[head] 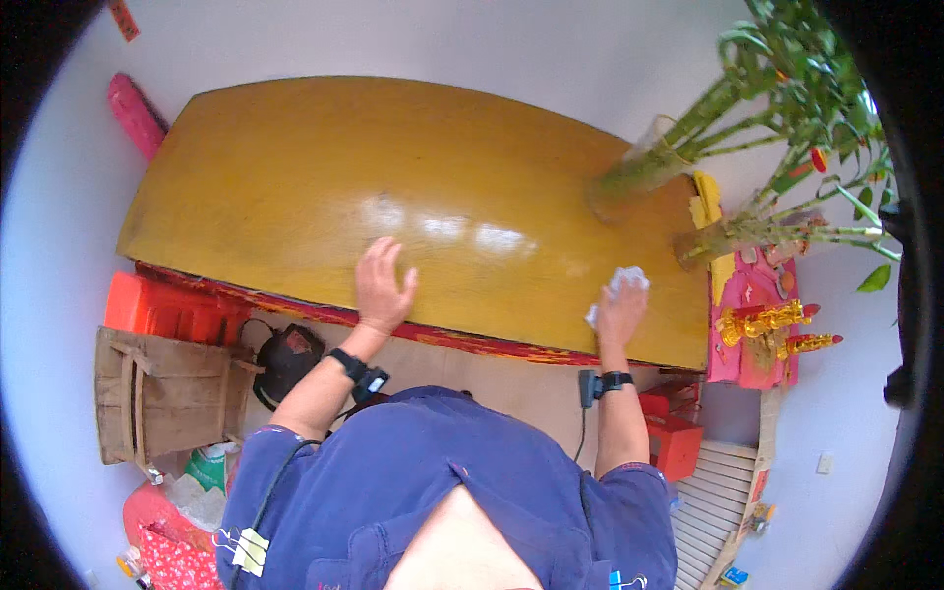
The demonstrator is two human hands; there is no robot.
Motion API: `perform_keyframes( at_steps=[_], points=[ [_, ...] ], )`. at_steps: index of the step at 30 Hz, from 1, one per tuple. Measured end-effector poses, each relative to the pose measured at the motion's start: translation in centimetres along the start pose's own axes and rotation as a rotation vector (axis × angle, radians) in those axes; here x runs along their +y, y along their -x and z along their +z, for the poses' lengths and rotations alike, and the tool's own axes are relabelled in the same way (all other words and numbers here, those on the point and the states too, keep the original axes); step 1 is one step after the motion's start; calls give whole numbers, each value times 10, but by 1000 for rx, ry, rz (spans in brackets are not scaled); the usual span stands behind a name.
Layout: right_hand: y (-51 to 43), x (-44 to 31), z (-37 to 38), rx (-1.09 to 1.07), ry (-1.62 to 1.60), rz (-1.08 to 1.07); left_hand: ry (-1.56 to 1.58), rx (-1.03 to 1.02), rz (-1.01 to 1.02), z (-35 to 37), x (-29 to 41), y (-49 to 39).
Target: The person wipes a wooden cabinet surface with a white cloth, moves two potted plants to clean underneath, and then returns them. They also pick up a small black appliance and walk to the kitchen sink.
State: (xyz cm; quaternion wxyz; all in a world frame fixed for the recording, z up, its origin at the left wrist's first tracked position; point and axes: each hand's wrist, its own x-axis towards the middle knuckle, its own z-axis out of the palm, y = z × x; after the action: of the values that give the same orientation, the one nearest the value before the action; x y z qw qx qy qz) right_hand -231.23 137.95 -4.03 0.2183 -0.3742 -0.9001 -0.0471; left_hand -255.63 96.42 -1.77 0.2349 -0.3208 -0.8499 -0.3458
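A long yellow-brown wooden table (310,169) with a glossy top stretches before me along the wall. My left hand (383,286) rests near its front edge, palm down with the fingers spread and nothing in it. Further right, my right hand (623,310) presses a white cloth (628,277) onto the tabletop; part of the cloth sticks out past the fingers and beside the thumb. Beyond that hand stand two vases of green lucky bamboo, a clear vase (641,166) at the back and another vase (693,247) nearer the right end.
Gold candlesticks (763,321) stand on a pink-covered surface (748,284) at the right. Under the table are a red crate (177,306) and a black pot-like object (287,361) at left, and a red box (675,446) at right. A wooden stool (173,394) lies at left.
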Motion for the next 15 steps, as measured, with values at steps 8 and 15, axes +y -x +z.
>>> perform_keyframes(
  at_steps=[8, 15],
  points=[
    [71, -425, -6, -108, -401, -535, 517, -158, 10, -81, -77, 20],
    [166, -762, -9, -164, -821, -862, 335, 123, -312, -220, -272, 46]
  ],
)
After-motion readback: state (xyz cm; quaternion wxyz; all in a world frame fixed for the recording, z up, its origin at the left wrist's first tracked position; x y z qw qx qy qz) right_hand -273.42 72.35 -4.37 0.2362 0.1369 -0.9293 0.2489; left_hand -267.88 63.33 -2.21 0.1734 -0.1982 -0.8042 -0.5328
